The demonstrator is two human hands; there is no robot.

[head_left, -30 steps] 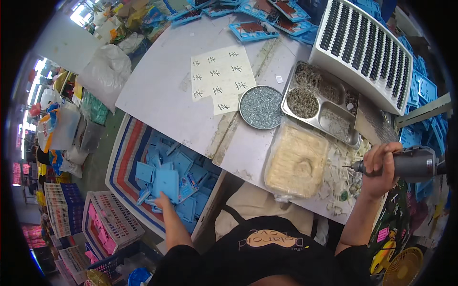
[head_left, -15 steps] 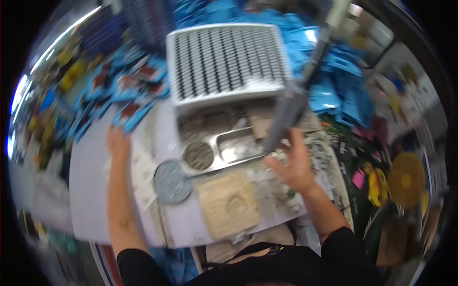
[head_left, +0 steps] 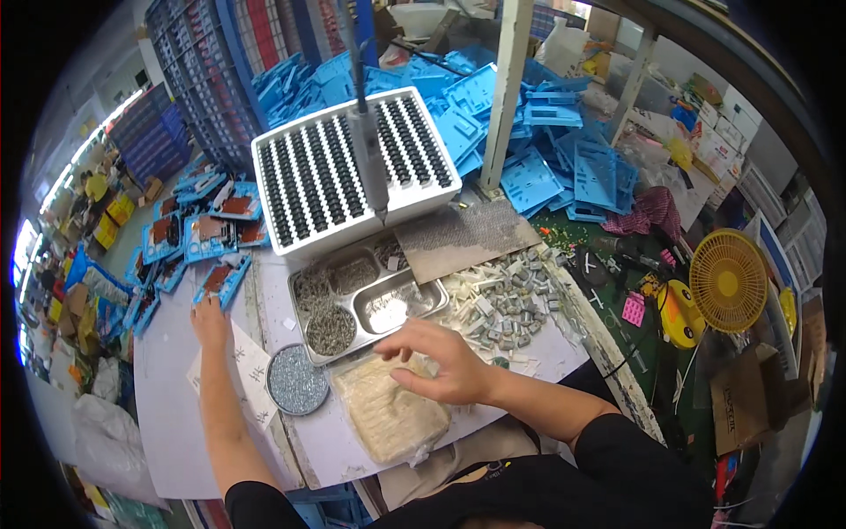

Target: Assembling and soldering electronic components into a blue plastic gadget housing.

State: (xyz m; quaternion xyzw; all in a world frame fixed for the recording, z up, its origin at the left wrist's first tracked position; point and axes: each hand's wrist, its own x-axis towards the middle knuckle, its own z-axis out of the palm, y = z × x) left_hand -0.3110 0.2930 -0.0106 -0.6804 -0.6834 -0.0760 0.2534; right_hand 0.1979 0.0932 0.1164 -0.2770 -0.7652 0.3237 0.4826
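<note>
At the left, my left hand (head_left: 210, 324) reaches to the pile and has its fingers on the near end of a blue plastic casing (head_left: 231, 284) with a brown board in it. My right hand (head_left: 445, 366) is open over a wrapped, cream-coloured pad (head_left: 388, 414), fingers bent, thumb apart, with nothing held. A grey electric screwdriver (head_left: 368, 163) hangs tip down in front of a white tray (head_left: 295, 242) with rows of small black parts. Below it is a metal compartment tray (head_left: 359, 331) of small screws or pins. A round dish (head_left: 298, 379) of small silvery parts stands beside it.
More blue casings with brown boards (head_left: 207, 231) are heaped at the left. Bare blue casings (head_left: 529, 181) pile up behind the tray and at right. Small grey and whitish pieces (head_left: 502, 304) lie by a flat grey board (head_left: 467, 238). A post (head_left: 509, 97) rises at the back.
My right hand has come away from the screwdriver, moving left and nearer to me; the screwdriver now hangs free over the tray. My left hand stays at the casing. The view has shifted.
</note>
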